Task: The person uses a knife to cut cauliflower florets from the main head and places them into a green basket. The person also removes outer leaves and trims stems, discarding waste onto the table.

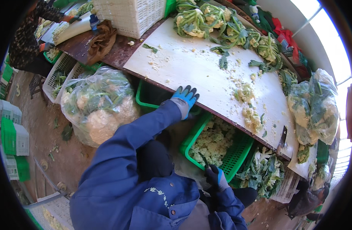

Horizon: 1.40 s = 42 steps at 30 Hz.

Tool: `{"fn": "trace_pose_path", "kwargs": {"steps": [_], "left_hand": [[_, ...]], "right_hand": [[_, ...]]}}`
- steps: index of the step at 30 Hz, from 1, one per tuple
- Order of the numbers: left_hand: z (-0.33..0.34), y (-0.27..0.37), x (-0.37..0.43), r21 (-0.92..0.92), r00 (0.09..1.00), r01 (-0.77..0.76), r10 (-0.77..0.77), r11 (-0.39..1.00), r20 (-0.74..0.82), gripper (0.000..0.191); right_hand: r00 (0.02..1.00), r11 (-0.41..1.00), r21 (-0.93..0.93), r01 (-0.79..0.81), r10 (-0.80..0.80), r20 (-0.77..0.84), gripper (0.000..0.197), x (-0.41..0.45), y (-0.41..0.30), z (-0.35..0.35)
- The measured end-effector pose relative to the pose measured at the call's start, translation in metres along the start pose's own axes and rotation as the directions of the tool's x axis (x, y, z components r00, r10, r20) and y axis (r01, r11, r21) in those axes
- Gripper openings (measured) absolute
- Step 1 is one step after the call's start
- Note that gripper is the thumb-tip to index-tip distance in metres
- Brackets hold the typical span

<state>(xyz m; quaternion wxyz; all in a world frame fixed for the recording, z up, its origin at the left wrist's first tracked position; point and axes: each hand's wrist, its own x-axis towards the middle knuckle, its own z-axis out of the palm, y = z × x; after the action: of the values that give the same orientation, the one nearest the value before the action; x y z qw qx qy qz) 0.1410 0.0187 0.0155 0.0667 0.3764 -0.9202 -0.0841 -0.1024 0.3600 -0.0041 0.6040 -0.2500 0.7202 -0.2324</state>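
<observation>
My left hand [185,100], in a blue and grey work glove, rests on the front edge of the white tabletop [176,64] with its fingers spread. Nothing is in it. Lower down, my right hand [216,177] grips a small dark-bladed knife [203,159]. The blade points up over the near rim of a green plastic crate [239,161]. Cut cauliflower florets [214,141] fill much of that crate, which sits partly beneath the table. On the tabletop lie trimmed cauliflower pieces [252,119] and crumbs.
Whole leafy cauliflowers [193,23] line the table's back. A larger knife [282,141] lies near its right end. Bagged cauliflower [99,107] stands at left, another bag [315,106] at right. Trimmed leaves [263,169] heap beside the crate. A co-worker [30,37] stands at upper left.
</observation>
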Motion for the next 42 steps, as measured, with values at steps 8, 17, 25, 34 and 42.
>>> {"fn": "trace_pose_path", "kwargs": {"steps": [8, 17, 25, 34, 42], "left_hand": [[-0.081, 0.082, 0.008, -0.203, 0.909, -0.255, 0.306, 0.946, 0.284, 0.056], [-0.119, 0.184, -0.012, -0.27, 0.798, -0.335, 0.424, 0.903, 0.429, 0.044], [-0.092, 0.202, -0.026, -0.322, 0.739, -0.334, 0.458, 0.886, 0.493, 0.035], [-0.068, 0.204, -0.027, -0.305, 0.742, -0.346, 0.458, 0.887, 0.49, 0.032], [-0.073, 0.201, -0.033, -0.311, 0.765, -0.3, 0.422, 0.902, 0.486, 0.035]], "right_hand": [[0.997, 0.995, 0.073, 0.066, -0.068, 0.029, 0.023, -0.002, 0.003, -0.005], [0.987, 0.986, 0.083, 0.146, -0.151, 0.062, 0.026, 0.009, 0.018, -0.007], [0.988, 0.989, 0.08, 0.122, -0.129, 0.087, 0.029, 0.016, 0.026, -0.014], [0.987, 0.99, 0.053, 0.128, -0.132, 0.087, 0.032, 0.016, 0.023, -0.014], [0.98, 0.98, 0.069, 0.189, -0.192, 0.045, 0.031, 0.02, 0.027, -0.009]]}}
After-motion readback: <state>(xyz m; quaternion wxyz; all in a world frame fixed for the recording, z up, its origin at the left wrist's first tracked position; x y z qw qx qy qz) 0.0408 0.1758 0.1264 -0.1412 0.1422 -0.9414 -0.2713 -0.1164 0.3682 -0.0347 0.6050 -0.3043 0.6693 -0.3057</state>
